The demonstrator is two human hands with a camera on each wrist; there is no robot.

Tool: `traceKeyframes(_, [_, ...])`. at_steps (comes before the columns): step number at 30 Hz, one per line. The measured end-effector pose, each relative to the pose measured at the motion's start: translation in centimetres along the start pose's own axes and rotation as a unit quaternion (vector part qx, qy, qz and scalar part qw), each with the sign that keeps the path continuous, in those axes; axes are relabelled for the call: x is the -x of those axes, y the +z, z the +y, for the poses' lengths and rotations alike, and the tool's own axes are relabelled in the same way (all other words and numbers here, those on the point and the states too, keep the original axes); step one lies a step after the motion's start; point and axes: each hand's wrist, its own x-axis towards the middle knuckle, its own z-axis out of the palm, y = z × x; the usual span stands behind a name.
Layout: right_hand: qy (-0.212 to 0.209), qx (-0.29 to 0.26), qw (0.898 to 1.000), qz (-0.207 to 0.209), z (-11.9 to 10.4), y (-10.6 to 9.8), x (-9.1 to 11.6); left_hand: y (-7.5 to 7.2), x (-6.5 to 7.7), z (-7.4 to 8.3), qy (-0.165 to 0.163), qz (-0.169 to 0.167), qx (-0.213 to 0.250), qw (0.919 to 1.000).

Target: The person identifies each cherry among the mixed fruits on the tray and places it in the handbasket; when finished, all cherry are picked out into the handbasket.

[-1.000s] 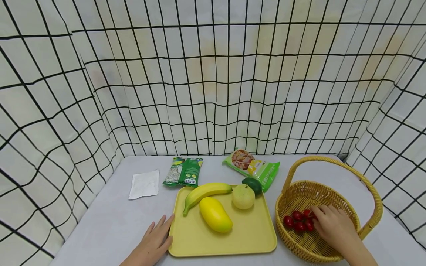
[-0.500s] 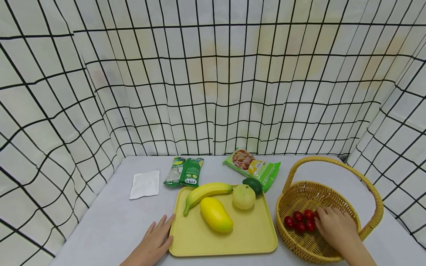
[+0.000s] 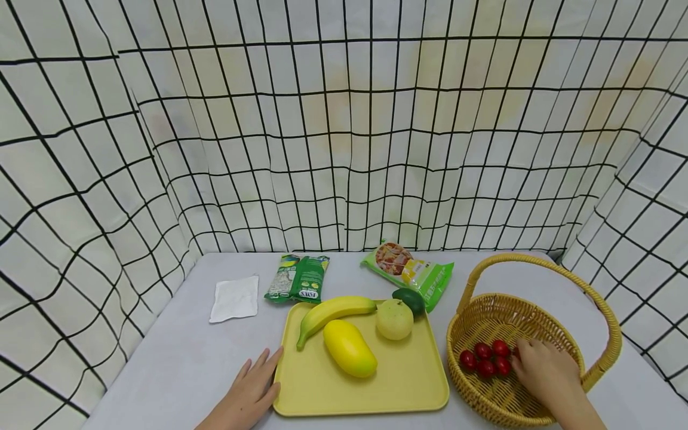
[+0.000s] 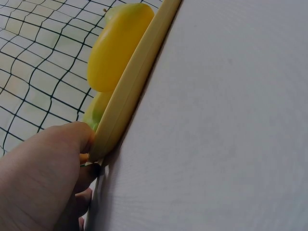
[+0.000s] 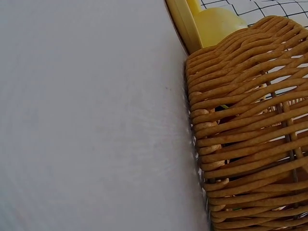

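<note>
My left hand (image 3: 249, 385) lies with spread, straight fingers against the left edge of the yellow tray (image 3: 398, 388); in the left wrist view the thumb (image 4: 79, 137) touches the tray's rim. A banana (image 3: 330, 310), a yellow mango (image 3: 349, 348), a pale round fruit (image 3: 395, 319) and a dark green fruit (image 3: 409, 300) are on or at the tray. My right hand (image 3: 548, 367) is down inside the wicker basket (image 3: 466, 391), fingers curled at a small red fruit mostly hidden by them. Several glossy red fruits (image 3: 486, 368) lie to its left. The basket wall hides this hand in the right wrist view.
Behind the tray lie a green snack bag (image 3: 298, 278) and a green food packet (image 3: 411, 272). A white square packet (image 3: 234, 298) sits at the left. The basket's tall handle (image 3: 588, 292) arches over its right side. Grid-patterned cloth (image 3: 344, 131) walls the table.
My right hand has shifted slightly right inside the basket, with the red at its fingertips drawing away from the other fruits. The left hand and tray stay in place.
</note>
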Motion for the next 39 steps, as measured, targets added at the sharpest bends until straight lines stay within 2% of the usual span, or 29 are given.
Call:
traceKeyframes(8, [0.002,-0.005,0.999,-0.04,0.15,0.1,-0.15,-0.02,-0.03,0.03,-0.002,-0.002,0.001,1.0])
traceKeyframes(21, [-0.003,-0.002,1.0,-0.026,-0.04,0.12,0.0,-0.03,-0.03,-0.03,-0.002,-0.005,-0.001,1.0])
traceKeyframes(27, [-0.012,-0.003,1.0,-0.008,-0.13,0.11,0.12,-0.07,0.07,-0.08,0.001,-0.003,0.004,1.0])
traceKeyframes(34, [-0.022,-0.006,0.999,0.033,-0.4,0.02,0.29,-0.01,0.04,-0.01,-0.004,-0.004,0.003,1.0])
traceKeyframes(39, [-0.03,-0.009,0.998,0.062,-0.55,0.0,0.34,0.01,0.09,0.02,0.004,0.001,0.001,1.0])
